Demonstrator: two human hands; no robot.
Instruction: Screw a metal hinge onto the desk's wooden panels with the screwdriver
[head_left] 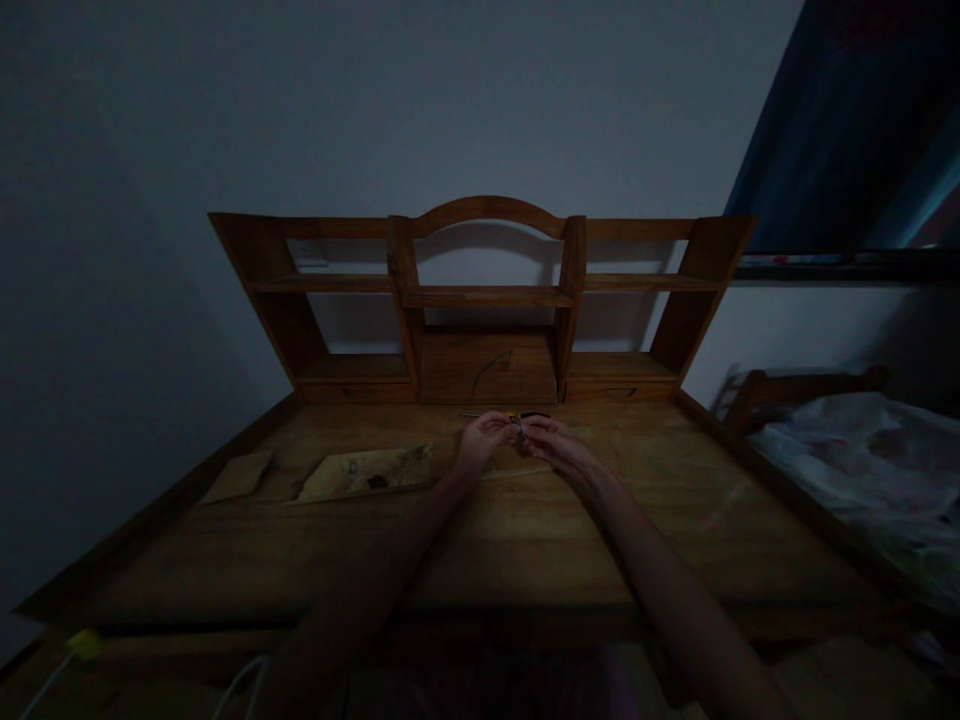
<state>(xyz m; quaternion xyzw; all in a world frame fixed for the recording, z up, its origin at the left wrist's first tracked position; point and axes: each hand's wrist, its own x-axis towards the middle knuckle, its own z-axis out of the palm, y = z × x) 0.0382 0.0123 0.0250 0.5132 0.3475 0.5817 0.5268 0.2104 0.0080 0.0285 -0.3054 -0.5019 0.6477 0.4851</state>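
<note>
Above the far middle of the wooden desk, my left hand (484,437) and my right hand (553,443) meet with fingers pinched together. Between the fingertips is a small dark and pale piece (519,428), too small and dim to name; both hands appear to hold it. Just beyond the fingers lies a thin tool (534,414) with a yellow and black handle and a narrow shaft pointing left, perhaps a screwdriver, partly hidden by my hands. Left of my left hand a long piece of torn cardboard (352,474) with dark stains lies flat.
The desk (525,550) carries a wooden shelf unit (487,296) along its back. A smaller cardboard piece (238,476) lies at the left. White plastic bags (862,450) are heaped beyond the right edge. A yellow-tipped cord (85,643) is at the lower left.
</note>
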